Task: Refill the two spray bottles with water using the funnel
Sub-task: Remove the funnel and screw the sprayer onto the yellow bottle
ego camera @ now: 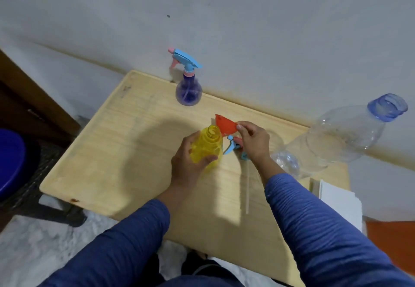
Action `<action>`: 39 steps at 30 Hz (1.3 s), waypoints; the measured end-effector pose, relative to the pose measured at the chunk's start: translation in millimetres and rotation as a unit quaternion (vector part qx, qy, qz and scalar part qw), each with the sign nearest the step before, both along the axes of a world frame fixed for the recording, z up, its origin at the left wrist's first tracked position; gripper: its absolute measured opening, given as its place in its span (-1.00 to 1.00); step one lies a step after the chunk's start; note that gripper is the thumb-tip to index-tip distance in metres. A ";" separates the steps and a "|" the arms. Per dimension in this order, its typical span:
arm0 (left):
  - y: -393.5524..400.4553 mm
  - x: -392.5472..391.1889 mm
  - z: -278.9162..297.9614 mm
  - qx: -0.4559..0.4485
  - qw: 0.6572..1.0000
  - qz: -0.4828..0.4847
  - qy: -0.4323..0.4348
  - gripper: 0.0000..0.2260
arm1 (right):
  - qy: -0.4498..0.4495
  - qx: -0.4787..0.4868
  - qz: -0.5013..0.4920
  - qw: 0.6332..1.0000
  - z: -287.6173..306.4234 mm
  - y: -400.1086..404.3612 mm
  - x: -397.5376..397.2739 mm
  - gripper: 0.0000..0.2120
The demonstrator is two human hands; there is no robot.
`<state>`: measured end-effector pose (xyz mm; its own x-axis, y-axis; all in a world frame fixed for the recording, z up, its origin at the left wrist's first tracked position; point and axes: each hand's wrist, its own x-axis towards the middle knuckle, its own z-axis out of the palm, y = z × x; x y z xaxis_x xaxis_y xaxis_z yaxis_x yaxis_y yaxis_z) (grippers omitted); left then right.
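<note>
Head view: the yellow spray bottle (pixel 207 146) stands near the middle of the pale wooden counter (pixel 116 152), its threaded neck open with no sprayer on it. The left hand (pixel 190 163) wraps its grip around the lower body of this bottle, thumb at the front and fingers round the far side, holding it upright. Just beside the bottle's neck, on its right, the orange funnel (pixel 225 125) is held tilted, wide mouth turned toward the far left, spout pointing down toward the neck without being seated in it. The right hand (pixel 253 143) pinches the funnel's rim between thumb and fingertips, its grip closed on that edge. Under that hand lies the detached sprayer head (pixel 234 146), blue with a pink part, flat on the counter; its thin clear dip tube (pixel 247 188) runs along the surface toward the near edge. At the far edge by the wall stands the purple spray bottle (pixel 188 92), upright, with its blue and pink trigger head still screwed on. To the right a large clear plastic water bottle (pixel 336 143) lies on its side, uncapped blue neck pointing to the far right. White papers (pixel 336 199) sit at the counter's right edge. Both forearms wear blue sleeves (pixel 314 219).
</note>
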<state>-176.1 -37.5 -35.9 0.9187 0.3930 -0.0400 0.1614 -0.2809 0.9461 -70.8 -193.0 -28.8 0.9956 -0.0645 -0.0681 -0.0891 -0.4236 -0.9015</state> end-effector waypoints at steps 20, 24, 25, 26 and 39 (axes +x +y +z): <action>1.1 2.5 -3.0 0.017 1.000 -0.010 0.001 -0.36 | 0.084 -0.185 -0.092 0.975 -25.9 6.1 -51.5 -0.59; 2.4 2.5 -3.5 0.004 1.000 -0.016 0.003 -0.36 | 0.074 -0.164 -0.125 0.976 -20.4 7.4 -50.7 -0.61; 2.8 2.6 -3.6 -0.001 1.000 -0.017 0.004 -0.36 | 0.070 -0.145 -0.141 0.977 -17.1 8.5 -50.0 -0.60; 3.0 2.8 -3.3 -0.003 1.000 -0.018 0.004 -0.36 | 0.061 -0.123 -0.160 0.978 -12.0 9.8 -48.8 -0.58; 7.6 0.9 2.6 -0.025 0.999 -0.034 -0.009 -0.43 | -0.166 0.118 -0.183 0.962 141.8 31.5 -22.4 -0.49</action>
<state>-175.2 -29.9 -33.3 0.9437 0.3283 -0.0417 0.1273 -0.2436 0.9615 -93.3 -161.5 113.0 0.8784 -0.4367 0.1943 0.1166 -0.1985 -0.9731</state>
